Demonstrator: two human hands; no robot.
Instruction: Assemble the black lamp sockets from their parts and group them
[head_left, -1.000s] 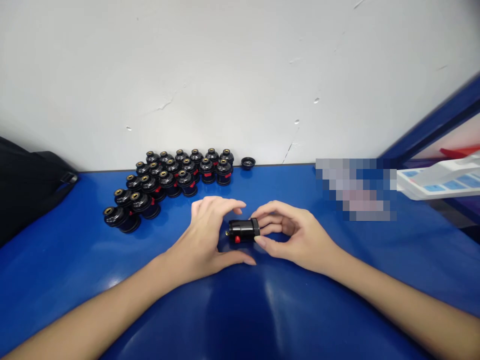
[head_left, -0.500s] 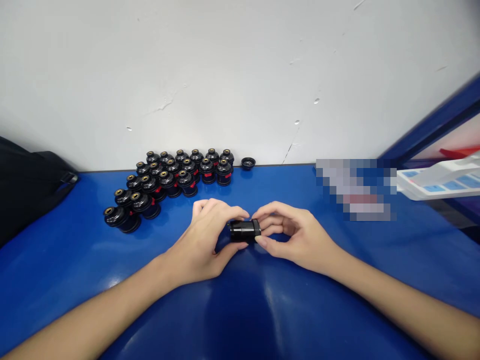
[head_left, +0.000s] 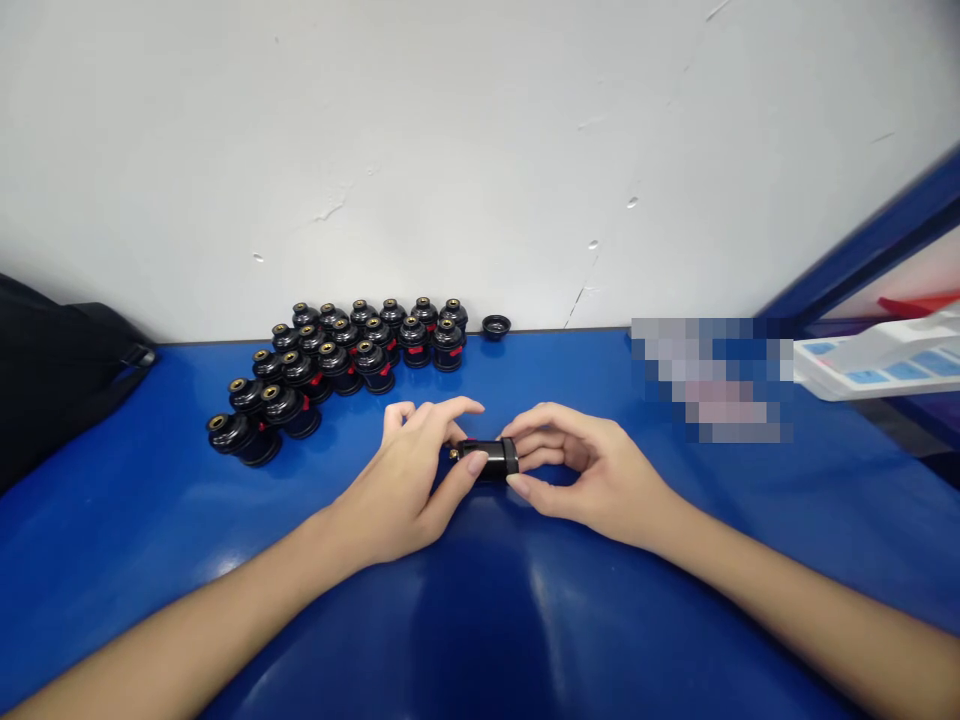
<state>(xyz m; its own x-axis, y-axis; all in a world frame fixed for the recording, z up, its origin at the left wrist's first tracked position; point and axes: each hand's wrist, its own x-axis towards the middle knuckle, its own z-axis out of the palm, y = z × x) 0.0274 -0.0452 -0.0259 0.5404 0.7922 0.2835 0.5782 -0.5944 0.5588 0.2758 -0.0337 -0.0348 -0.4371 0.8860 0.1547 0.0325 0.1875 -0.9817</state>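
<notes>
A black lamp holder body (head_left: 495,458) lies sideways between my hands, just above or on the blue table. A small brass-coloured piece shows at its left end, and a bit of red at its top. My left hand (head_left: 405,485) has its thumb against the near side and fingers behind, with the index finger raised off. At the other end, my right hand (head_left: 596,465) pinches the ringed rim between thumb and fingers. Several black lamp holders (head_left: 341,370) with brass-threaded tops and red marks stand upright in rows behind my left hand. A loose black cap (head_left: 496,327) sits beside them.
The blue table (head_left: 480,640) meets a pale wall (head_left: 450,150) at the back. A black bag (head_left: 60,370) is at the left edge. To the right are a pixelated patch and a white tray-like rack (head_left: 877,370) with blue parts.
My left thumb has moved up onto the body's near side, and the index finger has lifted away. The body has turned slightly, showing its brass piece and red bit. My right hand barely moved.
</notes>
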